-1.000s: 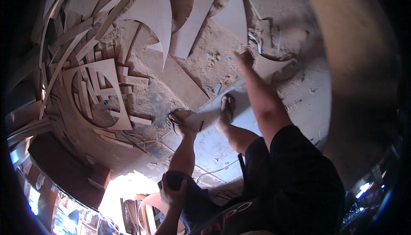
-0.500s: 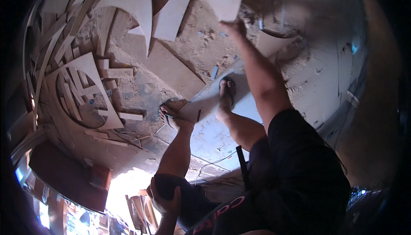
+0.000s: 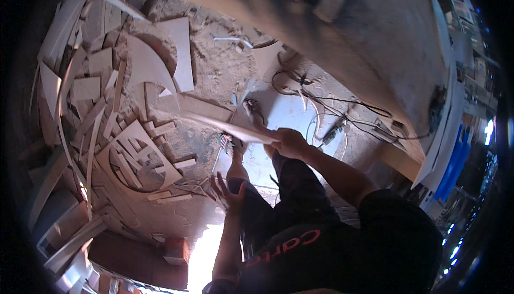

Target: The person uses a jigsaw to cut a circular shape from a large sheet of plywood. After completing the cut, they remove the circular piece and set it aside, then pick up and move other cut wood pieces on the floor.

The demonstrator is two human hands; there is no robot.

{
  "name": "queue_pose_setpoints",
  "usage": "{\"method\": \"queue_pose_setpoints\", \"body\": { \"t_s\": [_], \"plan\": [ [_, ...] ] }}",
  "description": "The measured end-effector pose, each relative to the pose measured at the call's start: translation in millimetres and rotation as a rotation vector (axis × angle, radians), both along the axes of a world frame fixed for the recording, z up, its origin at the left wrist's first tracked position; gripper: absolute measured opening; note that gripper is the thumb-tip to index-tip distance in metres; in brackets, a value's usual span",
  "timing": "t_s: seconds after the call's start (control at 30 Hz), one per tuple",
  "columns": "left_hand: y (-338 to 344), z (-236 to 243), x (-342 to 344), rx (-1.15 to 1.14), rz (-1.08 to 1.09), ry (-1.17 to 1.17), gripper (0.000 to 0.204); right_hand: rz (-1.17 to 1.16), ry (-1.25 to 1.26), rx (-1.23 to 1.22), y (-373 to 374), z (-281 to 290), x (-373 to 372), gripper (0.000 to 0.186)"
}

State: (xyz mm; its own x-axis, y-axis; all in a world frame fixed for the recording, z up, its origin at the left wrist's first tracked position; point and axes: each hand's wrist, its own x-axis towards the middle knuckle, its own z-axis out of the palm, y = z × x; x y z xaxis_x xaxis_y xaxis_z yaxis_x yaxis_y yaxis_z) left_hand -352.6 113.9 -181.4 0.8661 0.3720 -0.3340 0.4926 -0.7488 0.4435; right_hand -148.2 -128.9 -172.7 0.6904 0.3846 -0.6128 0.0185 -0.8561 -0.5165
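Observation:
My right hand (image 3: 290, 143) is closed on one end of a pale, thin wooden board (image 3: 235, 129). The board appears nearly edge-on, blurred a little, and slants away to the left above my feet. My left hand (image 3: 227, 194) hangs in front of my left thigh with its fingers spread, touching nothing. Beyond the held board lie a curved-edge wooden offcut (image 3: 147, 65) and a narrower pale panel (image 3: 182, 53) on the dusty floor.
Left of me is a heap of wood scraps (image 3: 88, 88), with a round-holed frame piece (image 3: 163, 163) at its edge. A large wooden table (image 3: 369, 53) fills the upper right. Cables (image 3: 342, 113) tangle beside it. A reddish-brown block (image 3: 176, 251) sits lower left.
My right hand has come back from the far floor to near my body, carrying the pale board. My left hand has lifted off my knee and opened. The view has shifted, bringing the table in.

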Motion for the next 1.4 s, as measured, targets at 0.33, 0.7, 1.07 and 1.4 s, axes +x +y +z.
{"method": "queue_pose_setpoints", "body": {
  "t_s": [0.33, 0.7, 1.07, 1.4],
  "plan": [
    [31.3, 163.4, 137.0, 0.043, -0.827, -0.179, 0.059, 0.153, -0.001, 0.004, -73.5, 227.8, -62.5, 0.023],
    [-103.9, 249.9, 172.7, -0.128, -0.796, -0.283, 0.050, -0.949, -0.683, -0.141, -248.1, 302.8, -194.9, 0.067],
    [-407.4, 283.3, 121.2, -0.826, -0.710, 0.175, 0.119, -0.982, -0.017, -0.316, -477.5, 258.8, -455.2, 0.052],
    [-620.7, 312.9, 115.8, -0.262, -1.154, -0.130, 0.099, -1.265, -0.061, -0.306, -583.7, 240.7, -507.3, 0.043]
  ]
}}
